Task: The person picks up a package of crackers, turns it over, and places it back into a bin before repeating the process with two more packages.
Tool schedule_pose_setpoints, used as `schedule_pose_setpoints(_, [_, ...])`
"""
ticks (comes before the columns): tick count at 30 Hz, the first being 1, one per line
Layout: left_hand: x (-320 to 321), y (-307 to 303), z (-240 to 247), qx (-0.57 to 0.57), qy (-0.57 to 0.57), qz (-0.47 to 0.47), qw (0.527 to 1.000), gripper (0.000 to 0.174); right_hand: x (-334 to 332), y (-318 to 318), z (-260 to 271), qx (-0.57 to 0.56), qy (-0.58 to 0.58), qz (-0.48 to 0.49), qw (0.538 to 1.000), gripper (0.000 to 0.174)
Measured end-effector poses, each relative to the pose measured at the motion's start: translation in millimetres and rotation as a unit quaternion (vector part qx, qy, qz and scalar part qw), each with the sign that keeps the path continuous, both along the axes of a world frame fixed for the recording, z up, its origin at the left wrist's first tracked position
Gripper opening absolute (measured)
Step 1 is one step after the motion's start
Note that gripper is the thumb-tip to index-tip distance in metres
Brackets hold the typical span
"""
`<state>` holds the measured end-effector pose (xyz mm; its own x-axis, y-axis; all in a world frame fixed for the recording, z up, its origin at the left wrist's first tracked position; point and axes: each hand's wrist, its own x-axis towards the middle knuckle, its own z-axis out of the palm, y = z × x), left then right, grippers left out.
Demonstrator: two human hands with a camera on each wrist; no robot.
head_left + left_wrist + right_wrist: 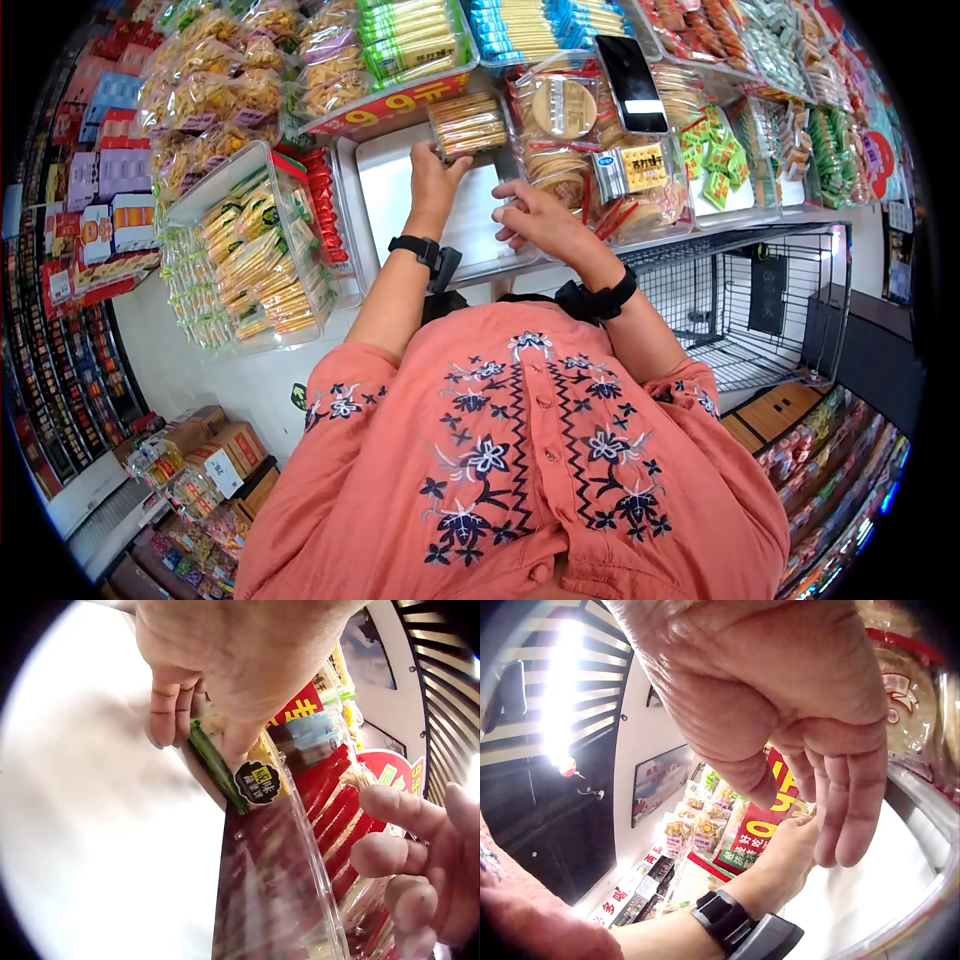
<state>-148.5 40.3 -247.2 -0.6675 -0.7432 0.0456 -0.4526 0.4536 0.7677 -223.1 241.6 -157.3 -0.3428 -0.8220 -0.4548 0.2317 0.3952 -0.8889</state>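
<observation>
While the left hand [437, 188] grips clear-wrapped tan biscuits [470, 124] at a white plastic tray [385, 190]'s far-right corner, the unladen right hand [545, 220] hangs loose over its right edge, open room leftward.

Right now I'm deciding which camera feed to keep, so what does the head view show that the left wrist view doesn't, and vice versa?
Only the head view shows the phone lying on snack packs, the wire shopping cart and the embroidered shirt.

Only the left wrist view shows the wall picture and the slatted ceiling.

Both show the left hand pinching a snack packet, the right hand holding nothing, and the white bin.
</observation>
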Motion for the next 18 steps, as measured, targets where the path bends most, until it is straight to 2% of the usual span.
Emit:
schedule_pose_setpoints(4, [-5.6,4.8,0.7,-0.032,-0.009,0.008,0.999,0.082,0.7,0.6,2.1,0.003,0.002,0.008,1.000,0.047])
schedule_pose_setpoints(13, [-11.4,8.0,5.4,-0.015,-0.027,0.020,0.999,0.075,5.0,2.2,-0.2,-0.007,0.000,0.007,1.000,0.046])
schedule_pose_setpoints(18, [-10.7,9.0,14.4,-0.013,-0.073,0.025,0.997,0.072,5.9,-1.7,5.5,-0.008,0.001,0.018,1.000,0.046])
